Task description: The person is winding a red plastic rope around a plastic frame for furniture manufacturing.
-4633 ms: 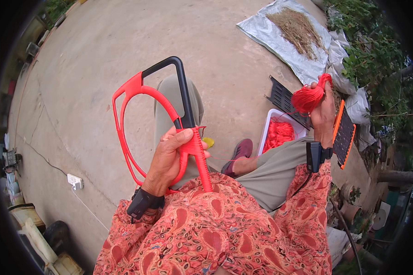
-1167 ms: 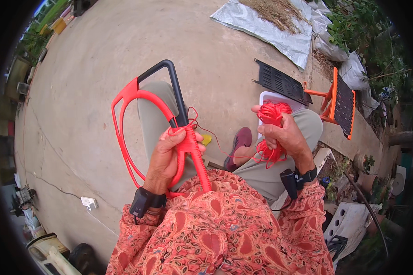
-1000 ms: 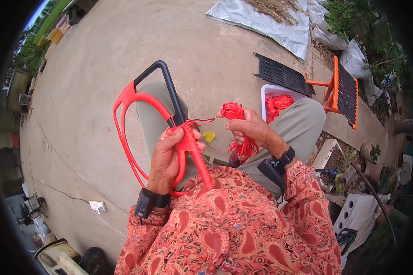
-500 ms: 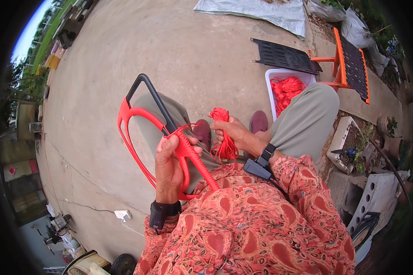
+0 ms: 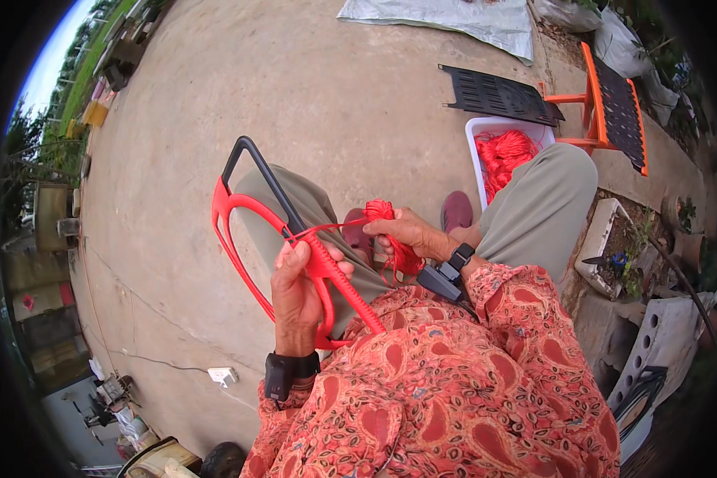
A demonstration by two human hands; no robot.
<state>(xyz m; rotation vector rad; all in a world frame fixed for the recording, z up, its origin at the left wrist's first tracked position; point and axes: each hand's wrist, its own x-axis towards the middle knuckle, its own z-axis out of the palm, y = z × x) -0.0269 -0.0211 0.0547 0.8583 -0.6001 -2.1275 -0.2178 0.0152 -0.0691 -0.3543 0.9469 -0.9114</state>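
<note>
White tub [image 5: 492,124] holds red cord [image 5: 505,157]; left grip [image 5: 293,279] clasps frame [image 5: 324,261], right grip [image 5: 410,233] skein [image 5: 379,210].

The frame [image 5: 255,204] is mostly coloured red, but one bar [image 5: 272,183] of it is coloured black. The cord skein [image 5: 379,209] is also coloured red. On the shirt [image 5: 446,370], a coral ground is patterned with darker red paisley drops. The trousers [image 5: 542,191] are coloured grey-green, the shoes [image 5: 456,212] maroon, the basin [image 5: 476,155] white.

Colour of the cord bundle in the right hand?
The cord bundle in the right hand is red; seen best in the head view.
</note>
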